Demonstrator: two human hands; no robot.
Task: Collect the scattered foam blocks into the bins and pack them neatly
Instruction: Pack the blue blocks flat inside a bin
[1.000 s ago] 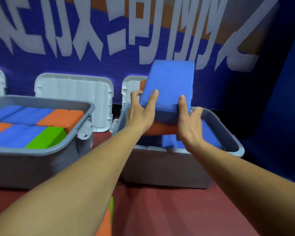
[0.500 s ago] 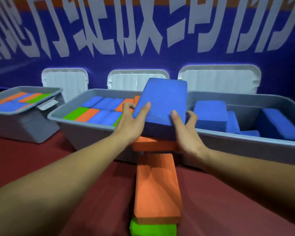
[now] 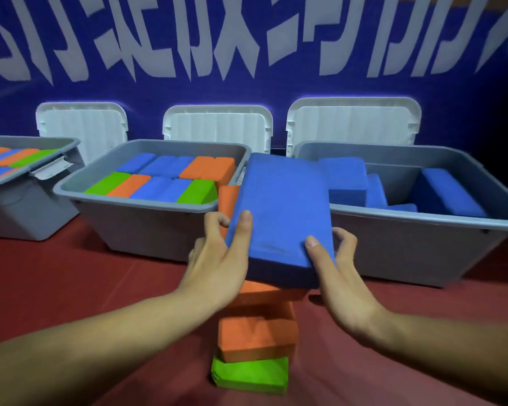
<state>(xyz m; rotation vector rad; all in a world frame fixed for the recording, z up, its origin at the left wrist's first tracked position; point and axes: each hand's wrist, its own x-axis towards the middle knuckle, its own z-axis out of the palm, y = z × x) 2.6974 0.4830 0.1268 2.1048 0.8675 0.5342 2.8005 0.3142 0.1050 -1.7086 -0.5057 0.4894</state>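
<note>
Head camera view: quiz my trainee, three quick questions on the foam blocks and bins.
1. True or false: the left hand and right hand both hold the blue block.
2. Which bin shows only blue blocks? A left bin, B middle bin, C right bin.
3. Fill in: under the orange block on the floor lies a ___ block.
Key: 1 true; 2 C; 3 green block.

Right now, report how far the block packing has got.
Done: middle bin and left bin look packed in rows. In hand: left hand and right hand grip a blue block. Left: blocks in the right bin lie jumbled; an orange block and green block lie on the floor.
</note>
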